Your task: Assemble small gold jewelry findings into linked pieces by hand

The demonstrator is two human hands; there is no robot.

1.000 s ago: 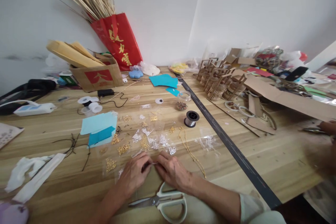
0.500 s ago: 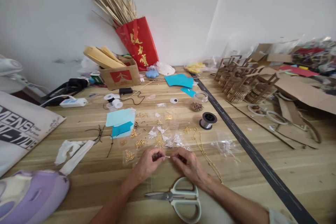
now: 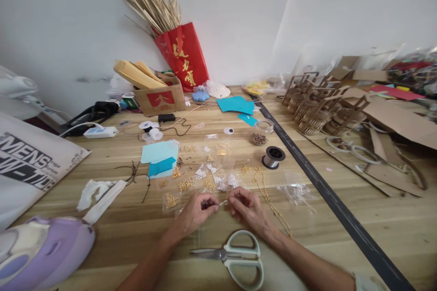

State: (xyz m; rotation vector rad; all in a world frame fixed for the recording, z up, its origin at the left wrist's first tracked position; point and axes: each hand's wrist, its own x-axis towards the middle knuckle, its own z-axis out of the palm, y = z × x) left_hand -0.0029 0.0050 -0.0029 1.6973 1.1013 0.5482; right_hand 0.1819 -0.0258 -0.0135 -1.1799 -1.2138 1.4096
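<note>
My left hand (image 3: pixel 196 211) and my right hand (image 3: pixel 247 207) rest on the wooden table (image 3: pixel 129 232), fingertips pinched together and facing each other. Between them they hold a tiny silvery metal piece (image 3: pixel 223 202); it is too small to name. Just beyond the fingers lie small clear bags of gold and silver beads and findings (image 3: pixel 205 179). A gold chain (image 3: pixel 269 200) runs along the table past my right hand. White-handled scissors (image 3: pixel 239 257) lie closed right below my wrists.
A spool of wire (image 3: pixel 272 157), a jar of beads (image 3: pixel 260 135) and blue paper (image 3: pixel 159 157) lie farther back. A purple object (image 3: pixel 44 250) and a printed bag (image 3: pixel 23 163) are at the left. Cardboard baskets (image 3: pixel 314 109) sit beyond a dark strip (image 3: pixel 324 191). A red bag (image 3: pixel 182 57) leans at the wall.
The view has swung left, bringing the purple object and printed bag into sight. My hands have stayed pinched together; the small metal piece now shows between the fingertips.
</note>
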